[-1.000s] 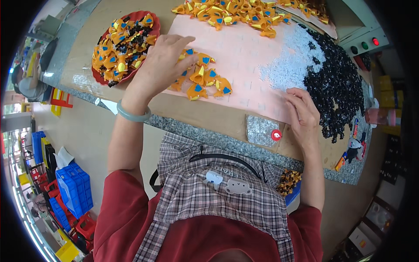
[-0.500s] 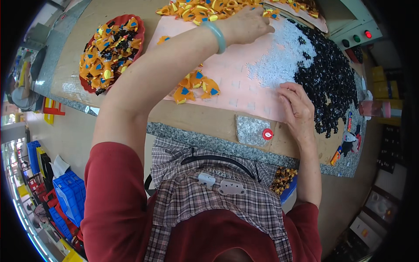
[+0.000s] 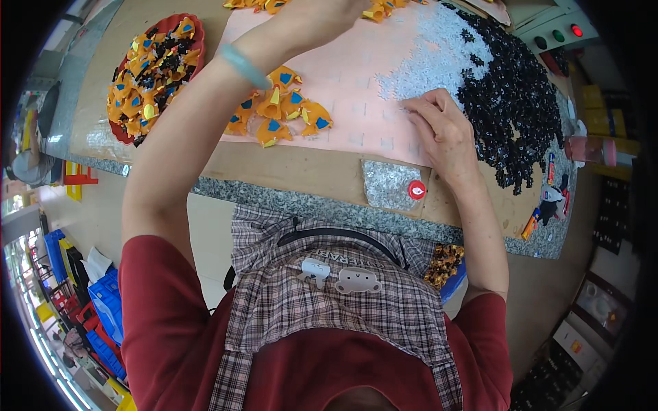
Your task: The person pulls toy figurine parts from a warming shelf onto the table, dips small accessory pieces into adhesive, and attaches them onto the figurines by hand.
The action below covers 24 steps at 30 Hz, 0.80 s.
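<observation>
At the top edge of the picture my left hand [image 3: 322, 22] reaches across the pink sheet [image 3: 356, 89]; its fingertips run out of view beside orange soft pieces with blue and yellow parts [image 3: 378, 9]. What it holds, if anything, is hidden. My right hand [image 3: 449, 137] hovers over the sheet's right part, thumb and fingers drawn together in a pinch. Its fingertips are at the lower edge of the spread of small white pieces [image 3: 439, 65]; anything between them is too small to name. More orange pieces [image 3: 273, 113] lie under my left forearm.
Small black pieces [image 3: 510, 116] cover the table's right side. A red basket [image 3: 199, 41] of orange and black pieces stands at left. Near the front edge lies a clear flat packet [image 3: 384, 185] with a red round cap [image 3: 416, 190]. A box with lights [image 3: 558, 31] stands at far right.
My left hand has moved up and left, partly out of the picture. My right hand has shifted up and left along the white pieces. The whole view has shifted slightly.
</observation>
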Each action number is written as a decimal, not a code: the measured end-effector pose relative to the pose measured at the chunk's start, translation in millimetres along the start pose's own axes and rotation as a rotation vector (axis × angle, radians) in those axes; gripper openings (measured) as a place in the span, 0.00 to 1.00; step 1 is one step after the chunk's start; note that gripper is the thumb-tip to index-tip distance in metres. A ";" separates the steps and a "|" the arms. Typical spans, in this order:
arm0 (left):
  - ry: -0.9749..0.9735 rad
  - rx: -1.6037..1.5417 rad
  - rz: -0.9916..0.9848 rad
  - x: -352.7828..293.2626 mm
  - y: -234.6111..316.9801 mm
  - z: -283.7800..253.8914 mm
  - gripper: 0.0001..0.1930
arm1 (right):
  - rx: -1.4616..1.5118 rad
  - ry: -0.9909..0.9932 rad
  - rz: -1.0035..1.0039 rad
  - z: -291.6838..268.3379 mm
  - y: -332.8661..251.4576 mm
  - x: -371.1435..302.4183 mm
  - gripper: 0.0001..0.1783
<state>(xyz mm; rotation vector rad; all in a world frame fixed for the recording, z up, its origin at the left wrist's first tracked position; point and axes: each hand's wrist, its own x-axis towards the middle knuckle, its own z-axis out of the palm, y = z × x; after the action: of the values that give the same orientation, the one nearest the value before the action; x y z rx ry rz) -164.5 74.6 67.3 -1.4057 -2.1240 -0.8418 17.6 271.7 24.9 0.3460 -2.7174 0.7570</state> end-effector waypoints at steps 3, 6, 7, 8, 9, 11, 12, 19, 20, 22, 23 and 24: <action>-0.086 -0.251 -0.470 -19.0 31.6 -39.0 0.16 | -0.060 -0.027 -0.036 2.8 -0.4 1.4 0.09; -0.015 -0.712 -0.784 -39.8 56.5 -56.9 0.19 | -0.011 -0.094 -0.096 0.1 2.7 1.0 0.09; 0.098 -0.856 -0.877 -45.5 65.4 -59.0 0.17 | -0.011 -0.099 -0.095 -0.5 4.8 0.9 0.09; 0.214 -0.999 -0.966 -50.7 72.0 -59.8 0.15 | 0.006 -0.094 -0.123 -1.1 7.5 0.8 0.08; 0.216 -1.003 -0.969 -59.5 74.4 -59.2 0.15 | 0.023 -0.090 -0.150 -1.3 10.0 1.0 0.08; 0.159 -1.198 -0.944 -85.3 74.6 -54.8 0.19 | 0.037 -0.089 -0.174 -1.9 10.2 -0.4 0.08; 0.134 -1.291 -0.930 -94.8 77.4 -53.7 0.22 | 0.038 -0.067 -0.143 -3.4 7.8 -0.4 0.08; 0.193 -1.615 -0.988 -114.1 118.4 -37.5 0.22 | -0.012 -0.119 0.160 -5.2 -17.9 -4.8 0.06; 0.193 -1.655 -0.983 -115.0 121.4 -33.9 0.21 | -0.048 -0.118 0.135 -2.4 -16.6 -5.7 0.06; 0.188 -1.745 -0.995 -116.6 124.5 -25.8 0.21 | -0.118 -0.115 0.080 2.4 -14.7 -6.1 0.06; 0.183 -1.839 -1.005 -117.8 125.8 -22.3 0.20 | -0.113 -0.114 0.074 2.5 -14.9 -5.4 0.06; 0.177 -1.934 -1.013 -119.2 126.8 -19.9 0.19 | -0.133 -0.117 0.061 1.7 -14.8 -5.1 0.06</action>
<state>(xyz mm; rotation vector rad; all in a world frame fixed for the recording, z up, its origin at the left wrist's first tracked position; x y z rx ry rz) -1.5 20.4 32.7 -0.3066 -1.2821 -3.6626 26.5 259.2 28.5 0.2868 -2.8816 0.5845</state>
